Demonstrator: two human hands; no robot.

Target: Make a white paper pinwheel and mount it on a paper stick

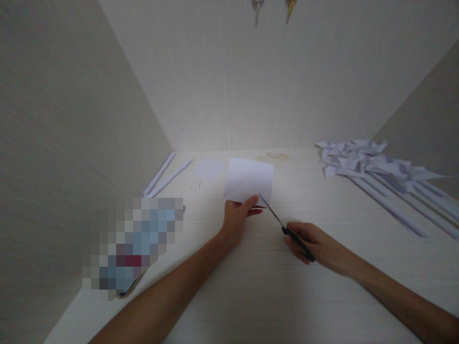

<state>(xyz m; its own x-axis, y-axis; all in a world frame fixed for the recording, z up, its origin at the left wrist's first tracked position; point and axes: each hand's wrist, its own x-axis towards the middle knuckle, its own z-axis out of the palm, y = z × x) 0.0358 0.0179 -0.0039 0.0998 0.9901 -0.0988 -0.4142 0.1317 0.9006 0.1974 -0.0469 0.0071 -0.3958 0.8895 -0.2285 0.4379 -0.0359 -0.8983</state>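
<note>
1. Head view: pale tabletop (215, 291), plain walls (222, 86).
2. Left hand (234, 220) pinches the white sheet (249, 179) by its near edge, mid-tabletop, thumb on top.
3. Right hand (316, 241) curls round the scissors (286, 231), blades at the sheet's near right corner.
4. Clean cutting likely wants the sheet taut and the thumb clear of the tips.

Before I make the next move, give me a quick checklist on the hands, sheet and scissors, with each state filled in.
1. Left hand gripping the white sheet at its near edge: ok.
2. Right hand holding the scissors by their black handles: ok.
3. Scissors' tip overlapping the sheet's near right part in view: ok.
4. Left thumb well away from the tip: not ok, they look close together.
5. Scissors open or closed: cannot tell.
6. Folded paper pieces apart from the right hand: ok.
</note>
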